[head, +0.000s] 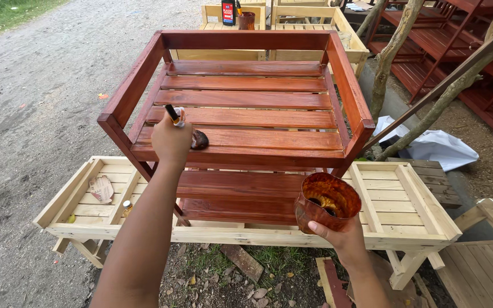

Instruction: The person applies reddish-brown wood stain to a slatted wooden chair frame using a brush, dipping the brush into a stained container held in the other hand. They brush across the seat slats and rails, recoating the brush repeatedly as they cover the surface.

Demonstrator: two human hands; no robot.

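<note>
My left hand (172,140) grips a paintbrush (185,126) whose dark bristles rest on a wet slat of a red-brown stained wooden chair (246,102). The chair lies tipped on an unstained pale wooden bench (406,194). My right hand (338,235) holds a stain-smeared cup (326,202) from below, in front of the chair's lower right side. Brown liquid shows inside the cup.
A sandpaper scrap (101,188) and a small bottle (126,206) lie in the bench's left end. More unstained chairs (309,23) stand behind, with a bottle (228,11) and a cup (246,20) on one. Stained furniture (463,51) and leaning branches (446,91) are at right. A gravel road (47,85) runs left.
</note>
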